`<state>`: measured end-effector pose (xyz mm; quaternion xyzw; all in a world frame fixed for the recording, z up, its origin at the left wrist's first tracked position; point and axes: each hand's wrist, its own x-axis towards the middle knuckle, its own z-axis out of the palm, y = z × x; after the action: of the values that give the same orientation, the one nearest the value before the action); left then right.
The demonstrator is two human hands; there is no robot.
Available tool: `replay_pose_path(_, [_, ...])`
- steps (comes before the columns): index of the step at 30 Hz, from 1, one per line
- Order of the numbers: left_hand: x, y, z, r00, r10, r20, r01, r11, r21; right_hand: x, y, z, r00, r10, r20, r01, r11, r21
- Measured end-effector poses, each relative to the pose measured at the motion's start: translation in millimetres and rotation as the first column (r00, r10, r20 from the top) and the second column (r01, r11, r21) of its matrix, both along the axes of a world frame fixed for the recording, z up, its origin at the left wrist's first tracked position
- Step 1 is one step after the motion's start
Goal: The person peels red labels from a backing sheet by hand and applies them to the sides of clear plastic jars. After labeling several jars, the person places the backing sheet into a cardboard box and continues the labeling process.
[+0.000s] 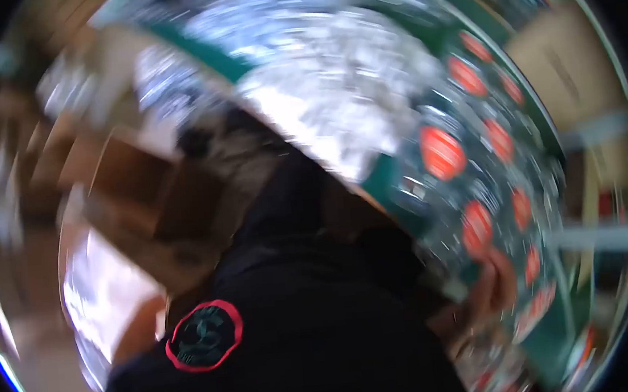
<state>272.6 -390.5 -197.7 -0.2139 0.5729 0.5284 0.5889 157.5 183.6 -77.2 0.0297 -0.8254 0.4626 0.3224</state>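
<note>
The picture is tilted and smeared by motion. My right hand [496, 281] is at the lower right, its fingertips overlapping a clear package with a red oval label [477, 227]. More such packages, among them one with a red label [443, 152], lie along the green table [384, 180]. On the other side, my left hand [142, 326] shows only in part beside a shiny white plastic bag [106, 291]; my dark jacket [323, 326] covers the rest of it. Blur hides the fingers of both hands.
A heap of white and clear plastic wrapping [342, 77] covers the far part of the table. Open cardboard boxes [127, 173] stand at the left. A large carton [567, 65] is at the upper right, near a pale bar [597, 238].
</note>
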Motion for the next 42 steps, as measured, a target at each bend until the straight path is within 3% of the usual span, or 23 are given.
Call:
replay_pose_path(1, [-45.7, 84.9, 18.6, 0.988, -0.151, -0.016, 0.15, 0.987, -0.053, 0.5, -11.1, 3.9, 0.998, -0.056, -0.019, 0.055, 0.997, -0.062])
replay_pose_path(2, [-57.3, 130.2, 32.7, 0.956, -0.294, -0.024, 0.289, 0.951, -0.109, -0.9, 2.0, -0.5, 0.997, 0.037, -0.074, -0.032, 0.998, 0.062])
replay_pose_path(4, [-11.0, -55.7, 29.8, 0.859, -0.51, -0.051, 0.486, 0.842, -0.234, 7.1, 9.0, 5.2, 0.991, 0.107, -0.077, -0.098, 0.989, 0.113])
replay_pose_path(5, [-32.8, -83.0, 34.3, 0.811, -0.581, -0.075, 0.536, 0.788, -0.302, 11.3, 11.7, 8.5, 0.989, 0.12, -0.088, -0.106, 0.984, 0.145])
replay_pose_path(6, [-11.0, -200.8, 26.5, 0.772, -0.628, -0.1, 0.556, 0.743, -0.374, 16.9, 15.2, 6.5, 0.987, 0.121, -0.107, -0.106, 0.986, 0.132])
replay_pose_path(9, [-75.0, -193.8, 51.9, 0.703, -0.696, -0.146, 0.518, 0.641, -0.566, 24.3, 20.5, -2.1, 0.987, 0.097, -0.131, -0.083, 0.991, 0.105])
replay_pose_path(14, [-121.8, -82.5, 127.0, 0.65, -0.739, -0.176, 0.31, 0.47, -0.826, 30.8, 24.9, -16.5, 0.986, 0.077, -0.15, -0.075, 0.997, 0.02])
replay_pose_path(17, [-146.0, 99.8, 168.3, 0.622, -0.756, -0.205, 0.14, 0.365, -0.92, 33.9, 30.8, -18.4, 0.981, 0.063, -0.183, -0.066, 0.998, -0.01])
replay_pose_path(19, [-168.8, 157.5, 190.9, 0.277, -0.795, -0.539, -0.05, 0.549, -0.835, 34.4, 38.7, -10.4, 0.979, 0.026, -0.202, -0.022, 0.999, 0.023])
replay_pose_path(20, [-184.3, 164.7, 186.5, 0.1, -0.777, -0.622, 0.019, 0.626, -0.779, 37.8, 41.8, -4.5, 0.978, -0.013, -0.207, 0.023, 0.999, 0.048])
replay_pose_path(22, [-202.4, 229.4, 179.4, 0.003, -0.527, -0.85, -0.054, 0.848, -0.527, 49.0, 47.6, 8.7, 0.971, -0.116, -0.21, 0.138, 0.986, 0.096])
replay_pose_path(24, [-229.2, 271.2, 171.9, -0.46, -0.53, -0.712, 0.083, 0.773, -0.629, 56.1, 57.0, 25.4, 0.951, -0.225, -0.213, 0.246, 0.966, 0.08])
replay_pose_path(25, [-237.6, 296.5, 173.2, -0.479, -0.508, -0.716, 0.115, 0.772, -0.625, 58.4, 63.8, 36.7, 0.928, -0.301, -0.221, 0.325, 0.942, 0.082])
replay_pose_path(27, [-244.2, 349.7, 177.7, -0.584, -0.28, -0.762, 0.358, 0.753, -0.551, 58.0, 86.8, 67.2, 0.866, -0.458, -0.2, 0.469, 0.883, 0.007])
replay_pose_path(29, [-247.4, 397.7, 185.8, -0.701, -0.164, -0.694, 0.436, 0.672, -0.599, 51.7, 120.7, 110.6, 0.77, -0.634, -0.074, 0.616, 0.769, -0.173])
replay_pose_path(30, [-248.7, 417.4, 188.0, -0.704, -0.152, -0.694, 0.449, 0.661, -0.601, 58.2, 153.3, 117.7, 0.71, -0.703, -0.038, 0.688, 0.705, -0.172])
replay_pose_path(31, [-250.4, 435.1, 189.5, -0.751, -0.062, -0.657, 0.487, 0.619, -0.616, 81.5, 260.7, 99.6, 0.697, -0.716, -0.037, 0.701, 0.692, -0.174])
replay_pose_path(32, [-252.1, 446.0, 190.5, -0.785, 0.031, -0.618, 0.519, 0.578, -0.63, 76.8, 344.3, 81.8, 0.82, -0.549, 0.159, 0.563, 0.824, -0.056])
replay_pose_path(33, [-253.8, 451.9, 191.6, -0.784, 0.043, -0.62, 0.526, 0.577, -0.625, 86.6, 376.0, 72.7, 0.814, -0.559, 0.157, 0.572, 0.819, -0.05])
replay_pose_path(36, [-257.7, 468.2, 195.0, -0.77, 0.041, -0.637, 0.559, 0.526, -0.642, 143.2, 409.4, 31.9, 0.444, -0.741, 0.504, 0.698, 0.639, 0.323])
replay_pose_path(39, [-264.0, 475.3, 192.7, -0.759, 0.001, -0.651, 0.558, 0.516, -0.65, 183.4, 447.2, -12.6, -0.074, -0.793, 0.605, 0.559, 0.47, 0.683])
replay_pose_path(40, [-268.7, 473.7, 190.8, -0.757, -0.029, -0.653, 0.546, 0.521, -0.656, 177.5, 439.7, -15.4, -0.218, -0.709, 0.671, 0.633, 0.42, 0.65])
replay_pose_path(42, [-275.2, 472.6, 187.9, -0.751, -0.089, -0.654, 0.521, 0.529, -0.67, 170.0, 419.0, -21.1, -0.278, -0.63, 0.725, 0.687, 0.397, 0.608])
